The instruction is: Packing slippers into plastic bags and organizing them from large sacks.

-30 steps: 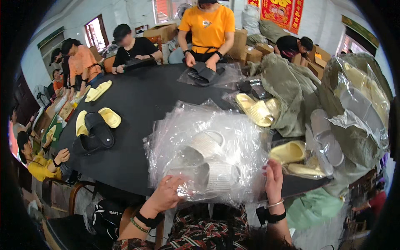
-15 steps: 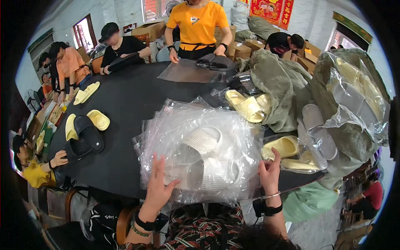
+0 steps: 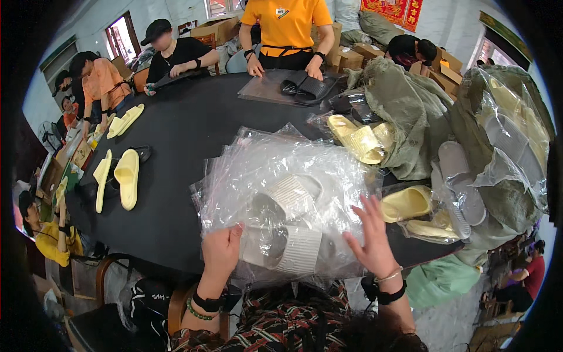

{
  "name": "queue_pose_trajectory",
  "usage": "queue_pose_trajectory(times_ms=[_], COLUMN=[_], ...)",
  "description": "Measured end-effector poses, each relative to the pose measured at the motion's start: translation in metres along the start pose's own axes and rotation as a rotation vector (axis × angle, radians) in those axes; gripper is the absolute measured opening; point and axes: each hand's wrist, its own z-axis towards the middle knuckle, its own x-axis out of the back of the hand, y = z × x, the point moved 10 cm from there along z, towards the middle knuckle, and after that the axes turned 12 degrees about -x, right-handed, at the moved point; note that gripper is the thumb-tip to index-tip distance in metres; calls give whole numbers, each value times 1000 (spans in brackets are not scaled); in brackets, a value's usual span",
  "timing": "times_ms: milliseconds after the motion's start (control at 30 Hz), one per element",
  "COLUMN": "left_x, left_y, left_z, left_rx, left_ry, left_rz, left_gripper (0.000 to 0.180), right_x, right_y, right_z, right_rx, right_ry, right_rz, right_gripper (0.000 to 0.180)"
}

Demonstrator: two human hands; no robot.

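A pair of white slippers lies inside a clear plastic bag, on a spread stack of clear plastic bags in front of me. My left hand is closed at the near left edge of the bag, thumb uppermost, seemingly gripping the film; its fingertips are partly hidden. To the right of the slippers, my right hand is open with fingers spread over the bags, holding nothing.
Bagged yellow slippers and bagged grey slippers lie at the right, beside bulky green sacks. Loose yellow slippers rest on the black table at left. Across it, a person in orange handles a bagged black slipper.
My left hand has gone from open to closed at the bag's edge. My right hand has spread its fingers. At left, the black slippers have shifted behind yellow ones, and the co-worker's hand has withdrawn.
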Motion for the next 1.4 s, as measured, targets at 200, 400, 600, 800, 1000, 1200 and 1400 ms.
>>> queue_pose_trajectory(times_ms=[200,400,600,800,1000,1200,1400], left_x=[-23,-34,-45,-90,-76,-63,-81], left_y=[15,66,98,112,116,97,126], left_z=[-6,24,19,35,35,38,29], left_rx=[-119,-385,-1054,-652,-685,-817,-745], left_ry=[-29,-333,53,-462,-359,-279,-340], left_rz=[-861,-756,-66,-311,-435,-509,-4], left_gripper=[32,40,86,111,85,59,54], right_x=[-96,-108,-115,-129,-103,-107,-107], right_y=[29,68,58,89,59,61,66], right_z=[-4,-18,-22,-27,-18,-17,-17], right_rx=[-140,-206,-148,69,-159,-172,-192], right_ry=[-366,-368,-430,-248,-423,-426,-412], right_rz=[-9,-48,-105,-168,56,54,12], right_gripper=[69,69,66,64,63,64,63])
